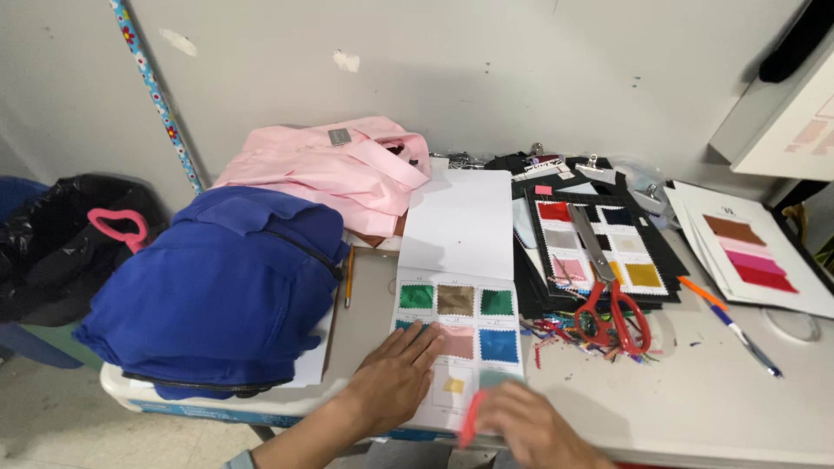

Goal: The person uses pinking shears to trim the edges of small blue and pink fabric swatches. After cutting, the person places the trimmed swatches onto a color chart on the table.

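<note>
A white swatch card (458, 260) lies open on the table, with small fabric squares in green, tan, pink, blue and yellow glued to its lower half. My left hand (395, 373) rests flat on the card's lower left part, fingers spread over the swatches. My right hand (530, 426) is blurred at the card's bottom right corner and holds a thin red-orange thing (472, 417), perhaps a pen or stick.
A blue zip-up garment (217, 295) and a pink shirt (339, 165) are piled at the left. Red-handled scissors (608, 295) lie on black sample cards (599, 252), with fabric scraps nearby. More swatch sheets (747, 252) and pens (734, 326) lie at the right. A bin with a black bag (61, 234) stands at the far left.
</note>
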